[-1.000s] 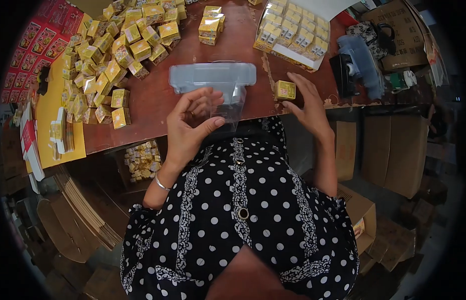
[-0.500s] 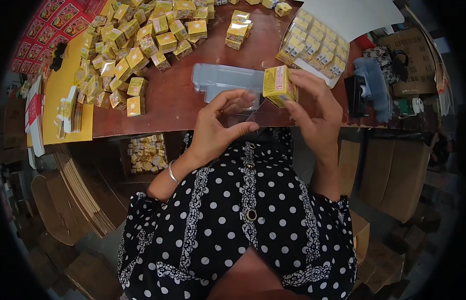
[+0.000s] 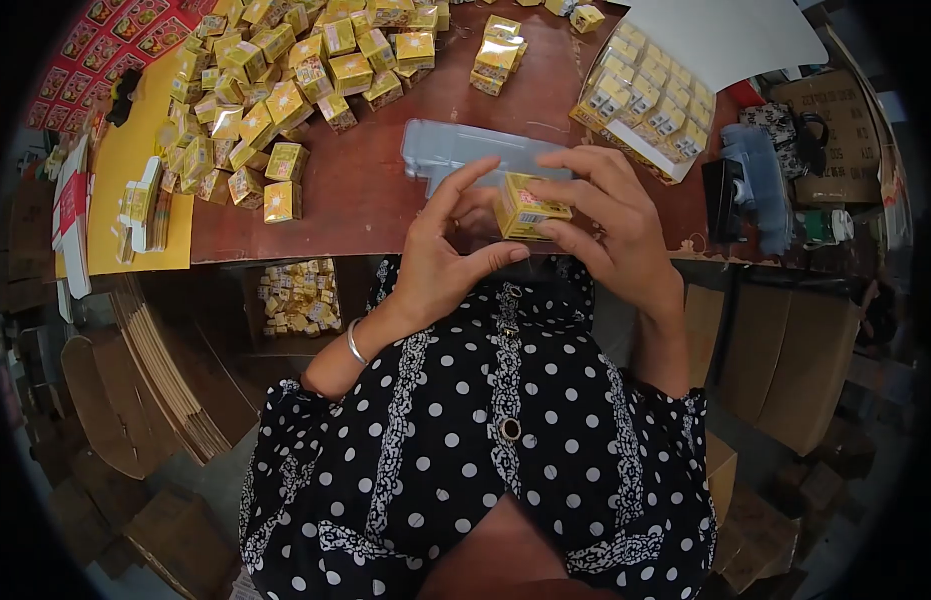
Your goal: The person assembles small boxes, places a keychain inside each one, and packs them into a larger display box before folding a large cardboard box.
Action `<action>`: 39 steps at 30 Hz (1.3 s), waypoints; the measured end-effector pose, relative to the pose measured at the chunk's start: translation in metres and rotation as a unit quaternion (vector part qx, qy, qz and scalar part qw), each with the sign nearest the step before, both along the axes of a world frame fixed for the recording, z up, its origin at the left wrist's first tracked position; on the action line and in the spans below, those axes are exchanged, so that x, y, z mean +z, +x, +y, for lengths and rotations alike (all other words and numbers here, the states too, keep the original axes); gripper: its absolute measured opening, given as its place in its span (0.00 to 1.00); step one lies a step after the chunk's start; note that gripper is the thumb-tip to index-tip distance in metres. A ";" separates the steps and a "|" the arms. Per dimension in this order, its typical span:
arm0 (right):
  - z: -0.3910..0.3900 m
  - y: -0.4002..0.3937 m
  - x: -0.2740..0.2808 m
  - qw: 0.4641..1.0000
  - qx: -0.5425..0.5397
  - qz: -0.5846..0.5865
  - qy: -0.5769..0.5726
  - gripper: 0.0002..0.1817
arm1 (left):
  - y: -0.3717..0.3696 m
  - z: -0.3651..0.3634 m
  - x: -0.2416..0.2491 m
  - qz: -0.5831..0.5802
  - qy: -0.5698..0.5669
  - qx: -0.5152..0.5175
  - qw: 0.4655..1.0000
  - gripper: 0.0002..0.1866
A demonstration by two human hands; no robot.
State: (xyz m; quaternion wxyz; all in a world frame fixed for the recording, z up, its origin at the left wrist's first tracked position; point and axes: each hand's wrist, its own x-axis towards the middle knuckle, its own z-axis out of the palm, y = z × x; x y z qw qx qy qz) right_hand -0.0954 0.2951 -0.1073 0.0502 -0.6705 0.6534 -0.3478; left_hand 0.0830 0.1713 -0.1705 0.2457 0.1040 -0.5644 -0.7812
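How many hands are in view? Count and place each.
2. The left hand is left of the yellow box; the right hand grips it from the right. No others show.

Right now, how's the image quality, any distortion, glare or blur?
Head view: fisheye bends the table edge, corners black; soft glare on the clear plastic tray; the small yellow box between left hand and right hand reads sharp, print too small.

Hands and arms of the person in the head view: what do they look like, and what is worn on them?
Both hands are bare, no gloves. The left hand has a thin silver bangle at the wrist. The right hand shows no jewellery. The forearms are uncovered; short sleeves of a black, white-dotted dress begin near the elbows.
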 end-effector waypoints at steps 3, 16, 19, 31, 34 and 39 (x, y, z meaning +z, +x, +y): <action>-0.004 0.015 -0.005 0.999 -0.032 -0.033 -0.009 0.25 | 0.001 0.000 0.005 0.019 0.019 0.023 0.999 0.35; 0.004 0.040 -0.065 0.895 -0.057 -0.435 -0.074 0.15 | -0.002 -0.006 -0.014 0.004 0.005 -0.023 1.000 0.24; -0.004 0.048 -0.068 0.858 -0.045 -0.496 -0.124 0.11 | -0.003 -0.004 -0.014 0.023 0.068 -0.004 0.997 0.25; -0.004 0.025 -0.043 0.846 -0.028 -0.532 0.017 0.11 | -0.003 0.001 -0.005 0.003 0.014 0.010 1.000 0.28; -0.007 0.024 -0.042 0.839 -0.033 -0.543 0.015 0.09 | -0.004 0.001 -0.003 0.000 0.007 0.007 1.000 0.28; -0.010 0.017 -0.040 0.841 -0.070 -0.536 0.012 0.05 | -0.004 0.001 -0.002 -0.009 -0.017 -0.004 1.000 0.28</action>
